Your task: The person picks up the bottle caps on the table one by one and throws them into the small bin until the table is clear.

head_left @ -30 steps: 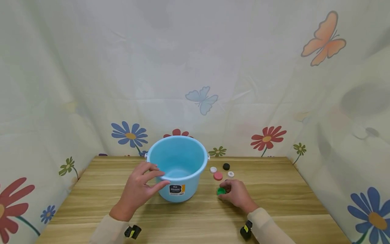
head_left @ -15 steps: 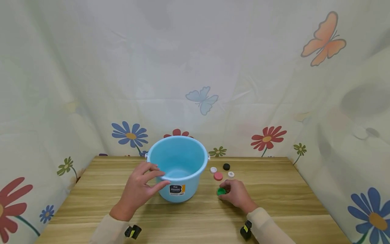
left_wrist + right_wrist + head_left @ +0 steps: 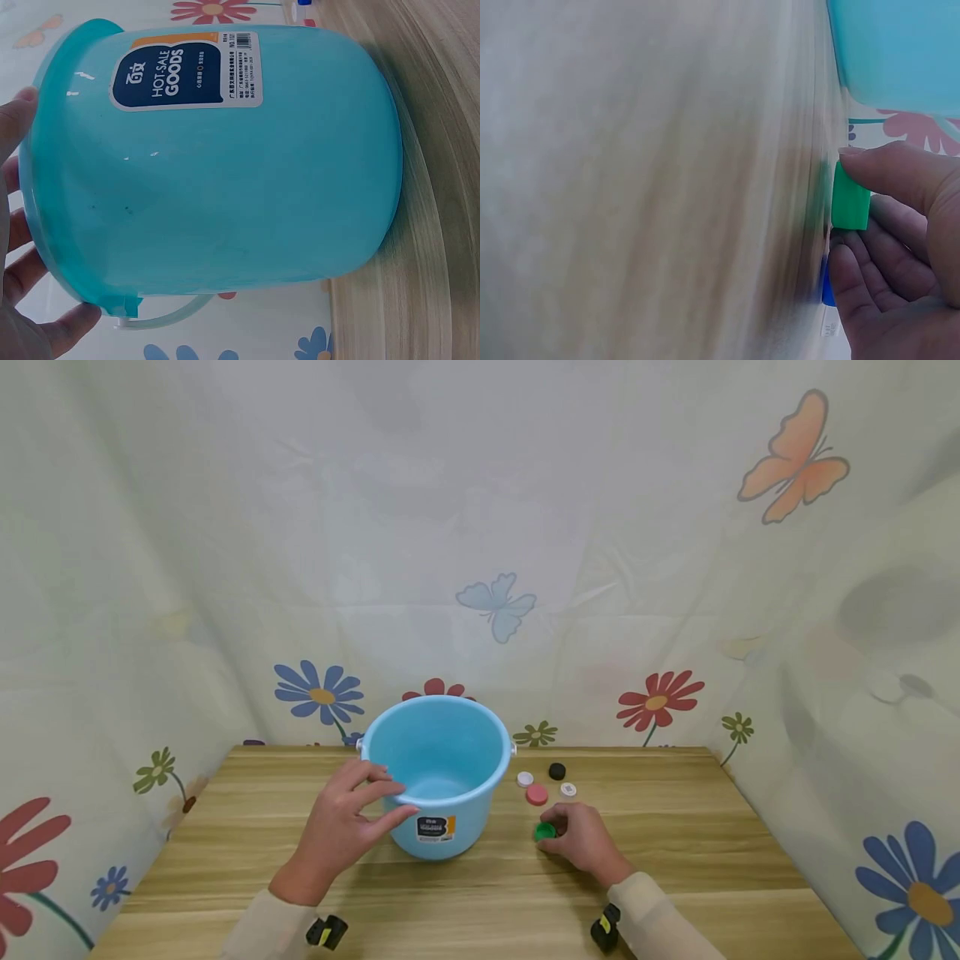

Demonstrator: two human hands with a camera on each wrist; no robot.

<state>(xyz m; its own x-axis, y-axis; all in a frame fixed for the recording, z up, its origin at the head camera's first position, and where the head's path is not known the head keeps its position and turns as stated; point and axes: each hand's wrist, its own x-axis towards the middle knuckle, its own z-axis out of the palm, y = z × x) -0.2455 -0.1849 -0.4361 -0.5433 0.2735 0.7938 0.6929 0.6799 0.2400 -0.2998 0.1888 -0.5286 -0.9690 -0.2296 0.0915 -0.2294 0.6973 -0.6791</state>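
Observation:
A light blue bucket (image 3: 438, 827) stands upright on the wooden table, its printed label facing me. My left hand (image 3: 345, 822) grips its near left rim, with thumb and fingers along the edge. In the left wrist view the bucket (image 3: 247, 180) fills most of the picture, and the fingertips (image 3: 71, 326) touch the rim. To the right of the bucket, my right hand (image 3: 585, 839) pinches a green bottle cap (image 3: 545, 832) at the tabletop. The right wrist view shows that cap (image 3: 850, 196) between thumb and finger, with a blue cap (image 3: 827, 283) partly hidden behind the fingers.
Beyond my right hand lie a pink cap (image 3: 537, 794), a white cap (image 3: 525, 779), a white cap with a printed mark (image 3: 567, 790) and a black cap (image 3: 557, 771). A flower-printed curtain (image 3: 600, 527) encloses the table (image 3: 465, 910) at the back and sides.

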